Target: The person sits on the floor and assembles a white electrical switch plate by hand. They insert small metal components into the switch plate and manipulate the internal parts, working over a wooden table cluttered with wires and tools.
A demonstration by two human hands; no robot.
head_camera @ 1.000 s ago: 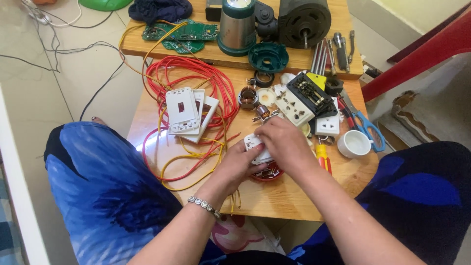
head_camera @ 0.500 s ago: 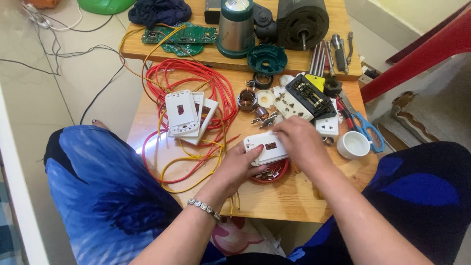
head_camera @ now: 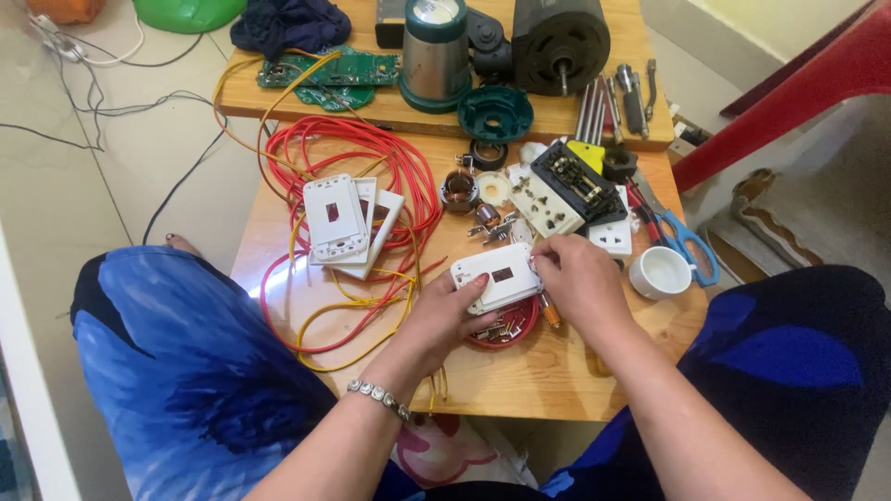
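a: head view. what's in hand?

b: i see the left hand (head_camera: 444, 315) under a white rectangular plastic switch plate (head_camera: 497, 276), thumb on its near edge, fingers closed around it. it's held just above a small red round dish of metal bits (head_camera: 506, 329) on the wooden table (head_camera: 557, 380).

a: right?

b: right hand (head_camera: 583, 283) is on the plate's far end, fingertips (head_camera: 541, 263) pinched together at its corner. can't tell if they grip a screw or only the edge.

a: progress?

b: my read: mid-job. this plate looks whole from the front. a stack of white switch plates (head_camera: 345, 223) lies on the red and yellow wire coils (head_camera: 371, 176), well apart. an opened white socket block (head_camera: 566, 186) sits beyond, parts loose.
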